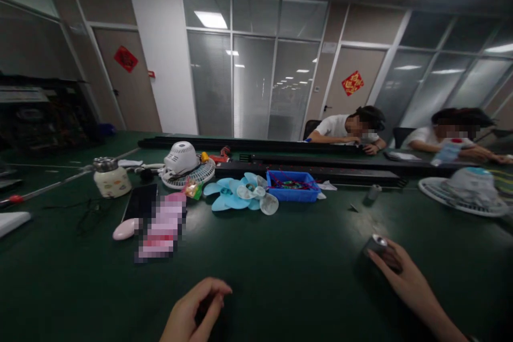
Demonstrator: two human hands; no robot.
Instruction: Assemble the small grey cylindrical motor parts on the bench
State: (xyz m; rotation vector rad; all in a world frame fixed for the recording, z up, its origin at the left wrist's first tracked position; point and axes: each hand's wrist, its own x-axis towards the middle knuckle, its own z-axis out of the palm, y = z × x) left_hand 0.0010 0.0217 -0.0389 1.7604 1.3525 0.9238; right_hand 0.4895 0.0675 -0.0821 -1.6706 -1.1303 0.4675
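Observation:
My right hand (395, 267) has its thumb and fingers around a small grey metal cylinder (374, 246) with a shiny top, at the right of the green table. A similar grey cylinder (374, 192) stands farther back, apart from the hand. At the bottom centre is my left hand (198, 307), its fingers loosely curved and a gap showing between thumb and fingers. Nothing is visible in it. Light-blue fan blades (226, 200) and clear fan blades (268, 204) lie beyond it, beside a blue bin (294, 193) with wires inside.
To the left are a white fan housing (182, 159), a cream jar (111, 179), a dark phone-like slab (140, 202), a pink oval object (125, 228) and a pink packet (166, 222). Long black bars (312, 171) cross the back. Another fan (473, 189) and two people are at right.

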